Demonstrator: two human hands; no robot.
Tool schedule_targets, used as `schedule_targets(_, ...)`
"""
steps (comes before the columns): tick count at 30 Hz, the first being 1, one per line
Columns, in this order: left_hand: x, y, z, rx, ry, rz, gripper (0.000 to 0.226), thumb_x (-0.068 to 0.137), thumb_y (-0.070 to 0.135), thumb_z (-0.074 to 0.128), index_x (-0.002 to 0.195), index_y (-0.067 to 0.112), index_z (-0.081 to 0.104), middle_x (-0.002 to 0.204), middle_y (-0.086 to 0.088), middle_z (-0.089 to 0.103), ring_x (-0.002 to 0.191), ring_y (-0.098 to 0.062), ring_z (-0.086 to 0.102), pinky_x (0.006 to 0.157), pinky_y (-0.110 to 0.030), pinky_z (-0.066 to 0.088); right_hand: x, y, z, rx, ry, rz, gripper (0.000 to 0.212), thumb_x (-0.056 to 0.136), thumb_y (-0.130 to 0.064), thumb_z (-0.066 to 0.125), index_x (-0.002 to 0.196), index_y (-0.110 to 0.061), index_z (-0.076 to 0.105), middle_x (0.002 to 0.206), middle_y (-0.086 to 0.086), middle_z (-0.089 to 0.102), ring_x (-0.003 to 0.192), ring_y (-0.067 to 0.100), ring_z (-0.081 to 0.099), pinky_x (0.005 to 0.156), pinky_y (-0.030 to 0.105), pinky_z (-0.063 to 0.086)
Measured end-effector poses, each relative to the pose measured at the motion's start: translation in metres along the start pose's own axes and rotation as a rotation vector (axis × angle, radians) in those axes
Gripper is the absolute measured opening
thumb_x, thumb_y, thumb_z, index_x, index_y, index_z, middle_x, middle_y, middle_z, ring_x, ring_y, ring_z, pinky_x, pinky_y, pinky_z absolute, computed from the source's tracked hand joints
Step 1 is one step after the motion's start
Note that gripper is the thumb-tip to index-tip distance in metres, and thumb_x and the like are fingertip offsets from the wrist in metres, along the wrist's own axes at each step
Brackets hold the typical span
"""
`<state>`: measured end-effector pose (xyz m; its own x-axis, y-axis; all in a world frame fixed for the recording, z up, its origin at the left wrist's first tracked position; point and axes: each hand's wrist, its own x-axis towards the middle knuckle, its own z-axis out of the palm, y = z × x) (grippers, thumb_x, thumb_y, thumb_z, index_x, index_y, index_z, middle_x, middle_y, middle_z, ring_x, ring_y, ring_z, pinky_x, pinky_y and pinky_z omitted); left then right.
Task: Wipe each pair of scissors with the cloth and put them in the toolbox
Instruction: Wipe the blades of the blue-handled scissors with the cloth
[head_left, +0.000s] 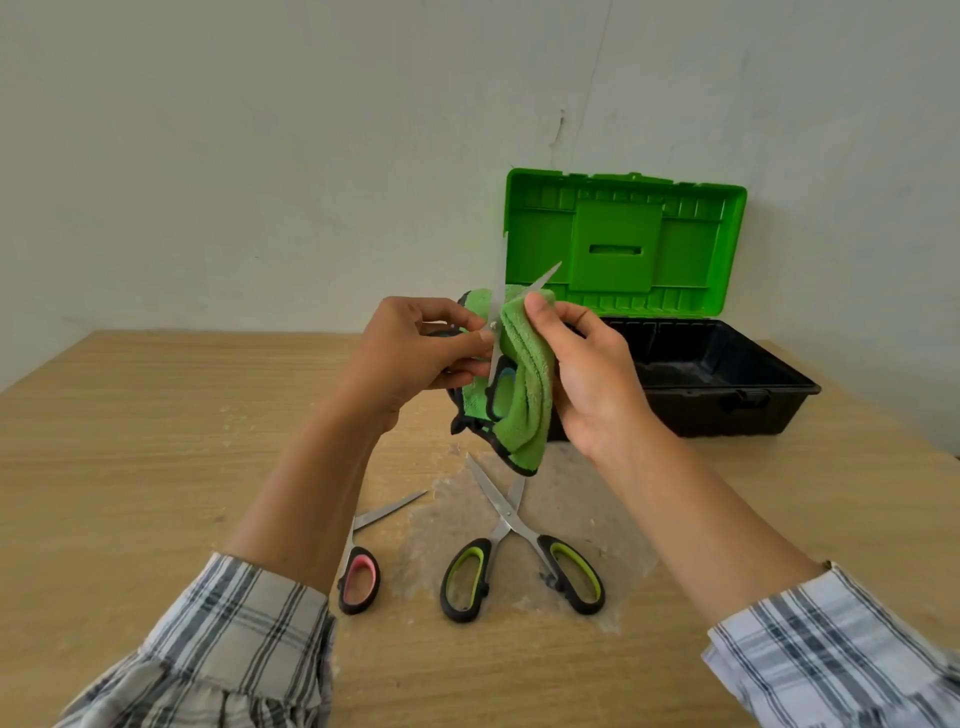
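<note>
Scissors with blue-lined handles are held up in the air in front of the toolbox and to its left, blades spread and pointing upward. The left hand grips them near the pivot, its fingers curled around the handle side. The right hand pinches the green cloth between thumb and fingers against one blade, and the rest of the cloth hangs down around the lower handle. The toolbox stands open on the wooden worktop, its green lid upright against the wall and its black base facing the person. Nearer the person than the toolbox, two more pairs lie flat on the worktop: yellow-green-handled scissors with blades crossed open, and to their left pink-handled scissors, partly hidden behind the left forearm. Both arms wear plaid sleeves.
</note>
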<state>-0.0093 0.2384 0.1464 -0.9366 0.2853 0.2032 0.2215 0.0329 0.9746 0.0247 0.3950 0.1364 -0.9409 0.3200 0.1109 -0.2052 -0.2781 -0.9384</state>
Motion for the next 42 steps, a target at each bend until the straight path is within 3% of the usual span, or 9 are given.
schedule_targets(5,0.0,0.0,0.0,-0.01,0.015,0.012,0.008,0.083,0.008,0.075,0.082,0.005,0.068,0.067,-0.007,0.073,0.063,-0.014,0.072,0.063,-0.026,0.06,-0.004,0.001,-0.001,-0.032,-0.083,-0.043,0.033,0.084,-0.011,0.077,0.113,-0.006,0.062,0.103,0.01,0.077,0.098,0.026,0.074,0.09,0.041,0.059)
schedule_targets(10,-0.001,0.001,0.002,-0.019,-0.03,0.04,0.007,0.083,0.006,0.074,0.084,0.002,0.067,0.072,-0.011,0.074,0.065,-0.016,0.073,0.063,-0.026,0.061,-0.001,0.003,0.002,-0.072,0.044,-0.095,0.032,0.082,-0.007,0.08,0.103,-0.007,0.056,0.096,0.014,0.076,0.095,0.034,0.074,0.087,0.051,0.059)
schedule_targets(14,-0.001,0.001,0.003,-0.025,-0.046,0.044,0.008,0.084,0.005,0.073,0.086,0.0,0.067,0.072,-0.01,0.075,0.065,-0.016,0.073,0.064,-0.028,0.061,0.001,0.002,0.005,-0.028,0.101,-0.103,0.038,0.081,-0.008,0.081,0.103,-0.013,0.05,0.088,0.006,0.072,0.088,0.028,0.071,0.091,0.056,0.056)
schedule_targets(20,-0.002,0.002,0.001,0.005,-0.054,0.043,0.01,0.084,0.006,0.073,0.089,-0.002,0.067,0.071,-0.007,0.075,0.065,-0.015,0.073,0.065,-0.029,0.061,0.003,0.003,0.01,-0.01,0.165,-0.091,0.041,0.08,-0.013,0.082,0.1,-0.021,0.048,0.107,0.012,0.07,0.104,0.034,0.07,0.096,0.056,0.054)
schedule_targets(31,-0.003,0.006,-0.003,-0.003,-0.057,-0.005,0.006,0.085,0.009,0.073,0.082,0.007,0.069,0.072,-0.007,0.075,0.065,-0.015,0.073,0.068,-0.03,0.061,0.026,-0.022,0.0,0.016,0.269,-0.105,0.044,0.077,-0.015,0.085,0.099,-0.022,0.047,0.114,0.017,0.069,0.1,0.031,0.071,0.088,0.049,0.059)
schedule_targets(35,-0.004,0.007,-0.003,0.014,-0.036,-0.003,0.01,0.085,0.014,0.073,0.083,0.005,0.07,0.071,-0.005,0.075,0.065,-0.014,0.072,0.067,-0.028,0.061,0.03,-0.03,-0.008,0.051,0.278,-0.088,0.047,0.08,-0.014,0.082,0.111,-0.017,0.047,0.104,0.012,0.069,0.082,0.023,0.072,0.069,0.038,0.063)
schedule_targets(39,-0.005,0.011,-0.012,-0.013,0.014,0.032,0.011,0.083,0.016,0.076,0.087,0.006,0.073,0.073,-0.007,0.075,0.066,-0.015,0.073,0.067,-0.027,0.061,0.033,-0.045,-0.028,0.14,0.326,-0.127,0.043,0.081,-0.013,0.081,0.112,-0.015,0.051,0.111,0.013,0.069,0.092,0.026,0.074,0.075,0.044,0.063)
schedule_targets(42,-0.005,0.014,-0.015,-0.05,0.048,0.07,0.011,0.082,0.015,0.076,0.088,0.006,0.074,0.073,-0.007,0.075,0.065,-0.015,0.072,0.066,-0.027,0.061,0.026,-0.042,-0.034,0.13,0.286,-0.138,0.041,0.082,-0.012,0.08,0.111,-0.014,0.051,0.111,0.011,0.07,0.088,0.02,0.074,0.073,0.037,0.062)
